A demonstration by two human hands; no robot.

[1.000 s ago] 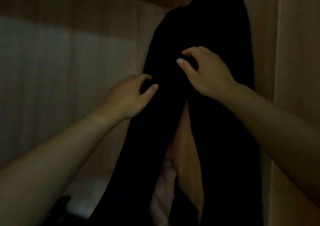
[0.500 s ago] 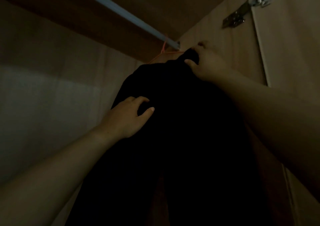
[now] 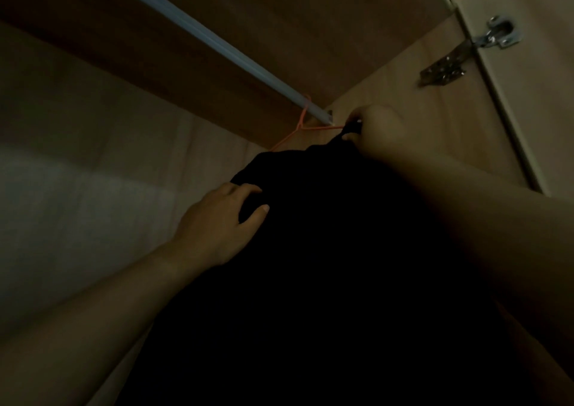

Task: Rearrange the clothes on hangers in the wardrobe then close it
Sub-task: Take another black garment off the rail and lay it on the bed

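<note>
Black garment [image 3: 341, 250] in curled right hand [image 3: 377, 130]

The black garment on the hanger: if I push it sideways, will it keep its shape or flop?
Probably floppy: the garment bunches where the left hand grips it. It would likely slide along the rail easily, hanging only by a thin hanger. A pull might slip it off; the right hand pinches its top there.
</note>
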